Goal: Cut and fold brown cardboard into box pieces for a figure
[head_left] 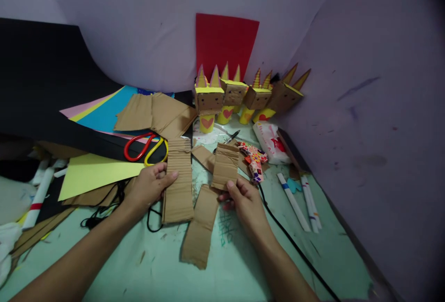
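Observation:
My left hand [151, 184] grips the left edge of a long corrugated cardboard strip [178, 191], thumb on its face and fingers partly hidden behind. Pinched at its lower right corner, a smaller cardboard piece [225, 165] is in my right hand [243, 200]. Below and between the hands, a bent cardboard strip [201, 228] lies on the green table surface [146, 265]; its upper end is near the right hand's piece. Another small cardboard piece [203, 157] lies behind, between the two held pieces.
Scissors [137, 148] with red and yellow handles, coloured paper [104, 172] and cardboard sheets [167, 112] lie left. Several cardboard figures [209, 100] stand at the back. A patterned glue gun [255, 158] with a black cord, a white packet [271, 142] and markers [294, 202] are right.

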### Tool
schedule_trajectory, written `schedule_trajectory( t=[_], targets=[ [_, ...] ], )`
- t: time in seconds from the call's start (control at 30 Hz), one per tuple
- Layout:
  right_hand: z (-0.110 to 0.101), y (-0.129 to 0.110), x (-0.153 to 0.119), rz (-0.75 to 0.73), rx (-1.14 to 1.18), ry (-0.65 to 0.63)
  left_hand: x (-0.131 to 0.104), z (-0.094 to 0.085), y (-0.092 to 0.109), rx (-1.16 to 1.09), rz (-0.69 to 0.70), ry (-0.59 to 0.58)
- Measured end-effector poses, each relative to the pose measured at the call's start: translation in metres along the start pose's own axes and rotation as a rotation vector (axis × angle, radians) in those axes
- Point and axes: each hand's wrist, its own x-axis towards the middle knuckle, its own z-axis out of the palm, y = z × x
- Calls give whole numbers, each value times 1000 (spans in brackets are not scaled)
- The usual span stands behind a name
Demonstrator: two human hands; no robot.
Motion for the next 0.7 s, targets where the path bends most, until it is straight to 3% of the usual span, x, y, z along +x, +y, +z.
schedule_trajectory(
  t=[0.23,0.4,0.47,0.6,0.7],
  targets=[
    [-4,-1,6,31,8,9,11,-10,0,172,282,193],
    [-2,-2,4,29,-17,33,-7,-2,5,523,683,489],
    [0,-2,4,10,-56,15,-19,8,5,519,750,436],
    [2,-3,6,-87,-111,-20,-29,30,-3,480,627,116],
    [0,0,8,-113,-130,-12,-24,38,-13,511,583,46]
  ],
)
